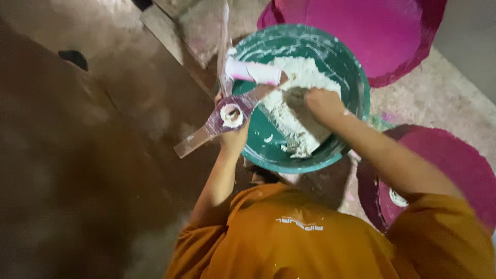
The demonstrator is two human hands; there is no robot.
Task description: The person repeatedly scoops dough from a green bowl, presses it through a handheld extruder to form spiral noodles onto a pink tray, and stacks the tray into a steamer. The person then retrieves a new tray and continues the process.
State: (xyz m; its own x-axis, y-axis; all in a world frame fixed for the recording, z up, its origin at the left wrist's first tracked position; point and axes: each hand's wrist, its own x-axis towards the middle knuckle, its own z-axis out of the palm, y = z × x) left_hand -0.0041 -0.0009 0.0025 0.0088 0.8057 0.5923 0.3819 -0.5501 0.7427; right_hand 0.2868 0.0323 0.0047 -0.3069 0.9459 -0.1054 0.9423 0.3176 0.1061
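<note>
Both hands work at green basin (356,111): left hand (233,138) outside rim, right hand (323,105) inside.

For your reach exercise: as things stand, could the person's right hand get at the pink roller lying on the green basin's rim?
Probably yes. The right hand is already inside the green basin, in the white paste, and the pink roller lies close by on the far rim with nothing between them.
</note>
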